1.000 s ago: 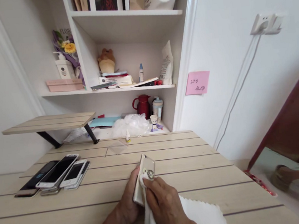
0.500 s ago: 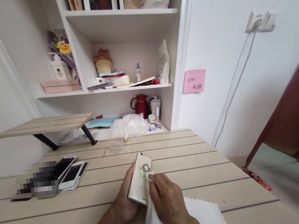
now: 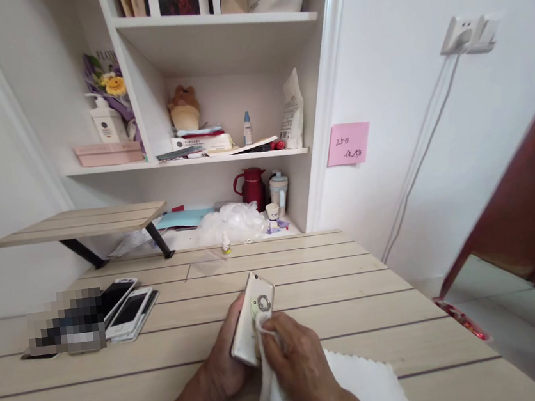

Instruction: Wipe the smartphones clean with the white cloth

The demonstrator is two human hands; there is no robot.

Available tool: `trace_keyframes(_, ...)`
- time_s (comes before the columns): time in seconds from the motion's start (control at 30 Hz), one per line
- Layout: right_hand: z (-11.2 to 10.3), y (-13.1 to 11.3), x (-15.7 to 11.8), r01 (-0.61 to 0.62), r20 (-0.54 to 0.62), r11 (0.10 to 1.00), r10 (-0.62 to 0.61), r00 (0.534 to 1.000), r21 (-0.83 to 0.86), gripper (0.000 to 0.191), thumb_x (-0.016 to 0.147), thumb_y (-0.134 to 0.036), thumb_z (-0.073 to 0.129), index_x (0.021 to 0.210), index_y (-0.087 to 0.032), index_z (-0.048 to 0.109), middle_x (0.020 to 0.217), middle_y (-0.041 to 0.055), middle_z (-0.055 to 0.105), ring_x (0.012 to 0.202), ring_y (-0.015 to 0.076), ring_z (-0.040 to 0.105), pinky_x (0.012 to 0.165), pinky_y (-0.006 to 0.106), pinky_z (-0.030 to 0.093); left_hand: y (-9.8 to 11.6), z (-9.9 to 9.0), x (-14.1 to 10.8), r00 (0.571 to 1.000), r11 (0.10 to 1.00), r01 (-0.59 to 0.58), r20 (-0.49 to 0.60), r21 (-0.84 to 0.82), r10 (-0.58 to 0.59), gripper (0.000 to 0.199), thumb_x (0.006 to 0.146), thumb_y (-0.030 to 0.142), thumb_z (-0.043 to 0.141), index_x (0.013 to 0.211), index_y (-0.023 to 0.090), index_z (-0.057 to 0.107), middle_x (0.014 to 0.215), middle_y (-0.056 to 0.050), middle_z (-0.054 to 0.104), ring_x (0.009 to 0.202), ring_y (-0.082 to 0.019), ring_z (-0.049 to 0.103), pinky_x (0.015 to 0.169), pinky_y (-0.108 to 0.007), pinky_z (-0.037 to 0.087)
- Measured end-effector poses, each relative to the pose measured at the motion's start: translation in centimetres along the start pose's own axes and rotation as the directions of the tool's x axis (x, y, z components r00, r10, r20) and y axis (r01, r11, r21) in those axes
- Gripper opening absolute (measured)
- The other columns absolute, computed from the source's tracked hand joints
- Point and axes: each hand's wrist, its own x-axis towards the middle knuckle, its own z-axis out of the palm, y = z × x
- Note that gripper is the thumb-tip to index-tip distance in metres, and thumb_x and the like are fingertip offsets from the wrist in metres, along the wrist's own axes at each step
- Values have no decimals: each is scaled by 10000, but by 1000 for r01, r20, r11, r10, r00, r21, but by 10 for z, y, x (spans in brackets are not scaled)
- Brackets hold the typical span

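Note:
A gold-backed smartphone [image 3: 246,331] with a metal ring holder [image 3: 264,302] and a green cartoon sticker is tilted above the table, its back facing me. My left hand [image 3: 227,353] is closed around its left edge. In my right hand [image 3: 299,359] a white cloth [image 3: 365,382] with a scalloped edge is pinched, and a fold of it presses on the phone's back just below the ring. The rest of the cloth hangs down and spreads over the table to the right. My right fingers partly hide the phone's lower right side.
Several phones [image 3: 133,312] lie stacked at the left, partly blurred out, near a raised wooden stand [image 3: 81,221]. A small white bottle [image 3: 226,242] and a clear plastic bag [image 3: 206,263] are at the slatted table's [image 3: 439,348] back. Behind are shelves [image 3: 209,24].
My right hand has slid the cloth slightly down and left on the phone's back, so more of the ring shows. My left hand still holds the phone in nearly the same place.

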Motion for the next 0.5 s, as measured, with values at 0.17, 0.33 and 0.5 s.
trace_keyframes(0.17, 2, -11, -3, 107, -3, 990, -107, 994, 95, 159, 919, -168, 500, 967, -239, 634, 832, 22, 678, 768, 178, 652, 717, 272, 485, -8, -2, -2, 979, 980, 200, 31, 12, -201, 558, 841, 611, 528, 999, 106, 706, 758, -97, 751, 765, -273, 710, 755, -336, 502)
trace_keyframes(0.33, -6, -13, -2, 256, 149, 953, -280, 948, 164, 157, 852, -138, 534, 909, -234, 644, 775, 7, 657, 692, 155, 630, 664, 250, 479, -2, -4, 0, 985, 988, 147, -93, 52, -142, 604, 825, 652, 509, 958, 98, 708, 686, -87, 724, 699, -250, 687, 690, -320, 494)
trace_keyframes(0.5, -4, -6, -1, 128, 106, 987, -139, 985, 100, 164, 884, -155, 506, 936, -235, 640, 818, 19, 667, 728, 165, 647, 697, 261, 494, 0, 0, 0, 997, 997, 39, -66, 64, -35, 542, 849, 620, 498, 838, 116, 700, 715, -92, 727, 700, -227, 677, 737, -318, 489)
